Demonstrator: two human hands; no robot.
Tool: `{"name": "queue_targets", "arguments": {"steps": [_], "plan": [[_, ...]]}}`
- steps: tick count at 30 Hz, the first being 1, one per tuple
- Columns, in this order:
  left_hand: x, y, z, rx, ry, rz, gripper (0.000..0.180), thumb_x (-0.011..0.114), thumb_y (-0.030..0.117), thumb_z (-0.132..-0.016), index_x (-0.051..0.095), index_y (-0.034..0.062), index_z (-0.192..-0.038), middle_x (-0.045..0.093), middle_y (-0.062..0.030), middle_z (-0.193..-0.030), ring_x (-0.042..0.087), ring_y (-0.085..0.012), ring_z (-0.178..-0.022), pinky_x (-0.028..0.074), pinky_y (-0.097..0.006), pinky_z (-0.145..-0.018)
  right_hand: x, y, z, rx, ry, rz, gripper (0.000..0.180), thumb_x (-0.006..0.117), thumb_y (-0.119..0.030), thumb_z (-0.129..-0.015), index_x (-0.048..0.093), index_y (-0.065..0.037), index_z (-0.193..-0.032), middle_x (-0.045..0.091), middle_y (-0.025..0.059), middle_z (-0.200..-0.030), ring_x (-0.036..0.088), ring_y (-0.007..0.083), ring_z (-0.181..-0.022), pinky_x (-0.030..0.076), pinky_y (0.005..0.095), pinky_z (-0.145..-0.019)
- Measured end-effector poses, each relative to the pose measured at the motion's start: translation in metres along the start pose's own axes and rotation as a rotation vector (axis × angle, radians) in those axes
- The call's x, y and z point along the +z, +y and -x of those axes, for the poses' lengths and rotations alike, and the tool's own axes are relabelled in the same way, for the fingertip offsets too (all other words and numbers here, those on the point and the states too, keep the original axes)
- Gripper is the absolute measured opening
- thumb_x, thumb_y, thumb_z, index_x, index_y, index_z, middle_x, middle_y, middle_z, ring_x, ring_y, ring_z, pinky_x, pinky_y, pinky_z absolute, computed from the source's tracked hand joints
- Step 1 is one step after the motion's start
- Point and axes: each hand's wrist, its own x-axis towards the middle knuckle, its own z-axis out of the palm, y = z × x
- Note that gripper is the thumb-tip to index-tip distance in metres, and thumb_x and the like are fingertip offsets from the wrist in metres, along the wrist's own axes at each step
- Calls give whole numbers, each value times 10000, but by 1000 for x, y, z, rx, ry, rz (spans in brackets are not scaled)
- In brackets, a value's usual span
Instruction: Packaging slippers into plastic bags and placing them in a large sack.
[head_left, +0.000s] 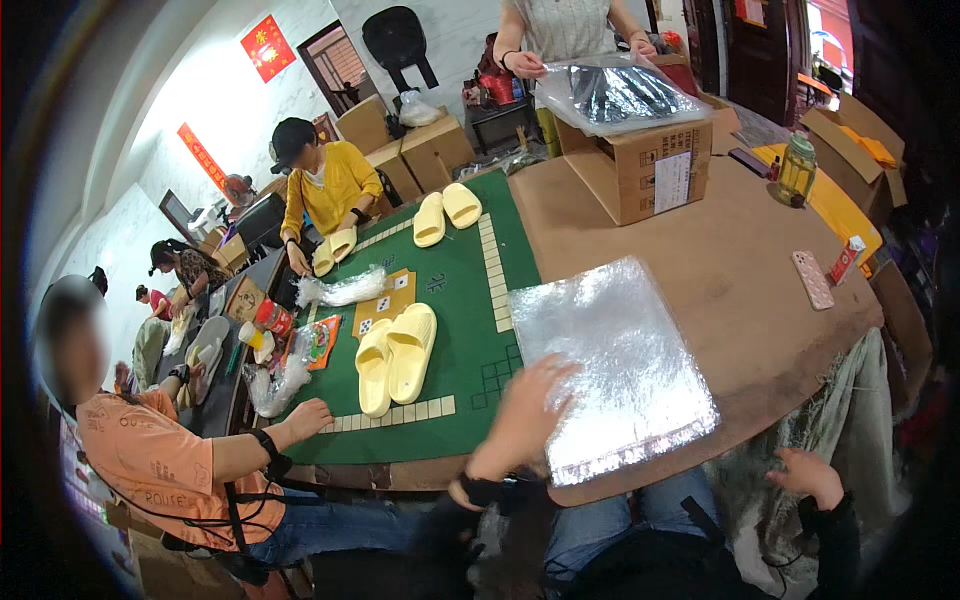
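A stack of clear, shiny plastic bags (pixel 620 370) lies flat on the brown table before me. My left hand (pixel 525 415), somewhat blurred, is over the stack's left edge with its fingers stretched out. Whether it touches the top bag I cannot tell. My right hand (pixel 808 478) is off the table's right front edge, fingers apart and nothing in them, near a pale grey-green cloth (pixel 850 420). Left of the bags, a pair of pale yellow slide slippers (pixel 398 358) rests on the green mat (pixel 465 300). A second yellow pair (pixel 447 213) sits at the mat's far end.
Across the table, a person handles clear bags (pixel 625 95) on a cardboard box (pixel 640 175). At right stand a bottle (pixel 796 172) and a phone (pixel 812 279). Co-workers sit at left, one by yellow slippers (pixel 334 250). Crumpled plastic (pixel 345 288) lies on the mat.
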Motion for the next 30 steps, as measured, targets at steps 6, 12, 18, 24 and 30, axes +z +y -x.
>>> {"name": "queue_targets", "arguments": {"steps": [6, 12, 18, 24, 30], "plan": [[-82, -166, 69, -544, 356, -489, 376, 637, 165, -812, 579, 79, -1174, 500, -238, -1248, 512, -405, -1078, 421, -472, -934, -24, -107, -35, -552, 415, -184, 355, 643, -185, -833, 574, -18, -1139, 586, 197, -1127, 558, 376, -1029, 464, 415, -874], [-93, -243, 87, -742, 279, -676, 399, 622, 226, -809, 589, 115, -1191, 512, -256, -1235, 520, -432, -1070, 438, -480, -917, 7, -175, -77, -877, 372, -131, 458, 628, -250, -870, 508, -50, -1264, 458, 176, -1358, 450, 373, -1227, 392, 431, -1000], [-96, -292, 86, -870, 104, -563, 478, 578, 345, -842, 544, 199, -1296, 429, -313, -1326, 457, -485, -1167, 413, -502, -965, 42, -207, -130, -937, 387, 157, 509, 553, -354, -909, 451, -119, -1349, 395, 147, -1424, 391, 383, -1285, 350, 489, -1026], [-85, -295, 49, -862, 11, -519, 488, 563, 382, -856, 539, 188, -1303, 399, -338, -1343, 422, -482, -1209, 376, -500, -1004, 65, -196, -145, -872, 235, 164, 492, 554, -403, -892, 469, -174, -1319, 595, 66, -1164, 546, 298, -1061, 464, 458, -840], [-86, -339, 63, -920, 75, -471, 591, 562, 431, -842, 514, 77, -1313, 350, -388, -1352, 329, -498, -1287, 304, -462, -1078, 77, -205, -149, -911, 263, 165, 436, 566, -377, -882, 494, -169, -1259, 593, 68, -1083, 555, 299, -1019, 499, 449, -759]]}}
